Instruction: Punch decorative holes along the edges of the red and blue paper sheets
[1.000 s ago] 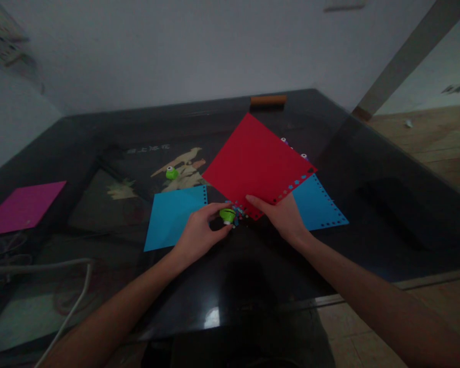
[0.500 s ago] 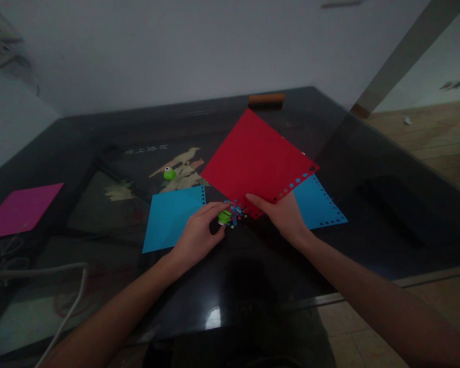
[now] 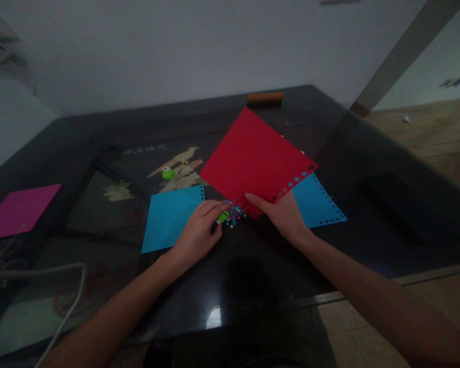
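Observation:
My left hand [image 3: 202, 225] is closed around a small green craft punch [image 3: 223, 217], low over the dark table. Beside the punch lies a loose pile of tiny coloured paper cutouts [image 3: 235, 212], mostly blue and pink. My right hand [image 3: 281, 212] grips a red paper sheet [image 3: 253, 158] by its near edge, thumb on top. Small shaped holes run along the sheet's near right edge. Partly under that sheet and my right hand is a blue sheet [image 3: 317, 204] with holes along its edges. Another blue sheet [image 3: 167, 217] lies by my left hand, which covers one corner.
A second green punch [image 3: 168, 173] with an eye-like top sits near flat leaf shapes [image 3: 184, 176]. A magenta sheet [image 3: 21, 212] lies far left, a white cable [image 3: 76, 296] crosses the near left, and a brown roll-like object [image 3: 266, 98] stands by the wall.
The green punch has tilted and turned slightly in my left hand, its visible face now smaller. The red sheet stays nearly where it was in my right hand.

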`<state>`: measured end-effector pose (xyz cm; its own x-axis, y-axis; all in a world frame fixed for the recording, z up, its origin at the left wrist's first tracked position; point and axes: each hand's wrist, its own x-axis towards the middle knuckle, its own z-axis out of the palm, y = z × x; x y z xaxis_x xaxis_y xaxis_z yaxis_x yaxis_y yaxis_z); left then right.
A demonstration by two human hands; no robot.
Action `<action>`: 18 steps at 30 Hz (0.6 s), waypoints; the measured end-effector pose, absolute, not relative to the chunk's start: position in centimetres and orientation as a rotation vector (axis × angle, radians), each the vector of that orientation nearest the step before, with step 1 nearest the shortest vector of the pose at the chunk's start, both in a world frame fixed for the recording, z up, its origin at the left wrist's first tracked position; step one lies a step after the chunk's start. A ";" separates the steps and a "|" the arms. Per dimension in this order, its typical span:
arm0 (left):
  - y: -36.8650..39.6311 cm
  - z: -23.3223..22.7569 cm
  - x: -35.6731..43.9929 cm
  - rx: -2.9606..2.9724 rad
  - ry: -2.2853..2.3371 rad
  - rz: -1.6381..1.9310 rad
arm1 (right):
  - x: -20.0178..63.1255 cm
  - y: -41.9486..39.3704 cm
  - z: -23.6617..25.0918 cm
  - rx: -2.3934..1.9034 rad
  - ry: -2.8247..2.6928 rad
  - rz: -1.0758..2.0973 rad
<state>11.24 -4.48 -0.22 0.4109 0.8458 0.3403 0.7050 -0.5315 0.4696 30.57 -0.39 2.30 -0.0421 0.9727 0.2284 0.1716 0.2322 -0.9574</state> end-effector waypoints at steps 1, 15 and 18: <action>-4.5 -0.2 11.2 2.441 1.351 0.795 | 30.6 -0.4 2.3 -1.146 -1.454 0.964; -4.2 -0.2 10.9 2.711 1.362 0.672 | 30.6 -0.3 2.0 -1.186 -1.452 0.949; -4.3 -0.2 10.8 2.654 1.412 0.688 | 30.6 -0.4 2.1 -1.191 -1.447 0.951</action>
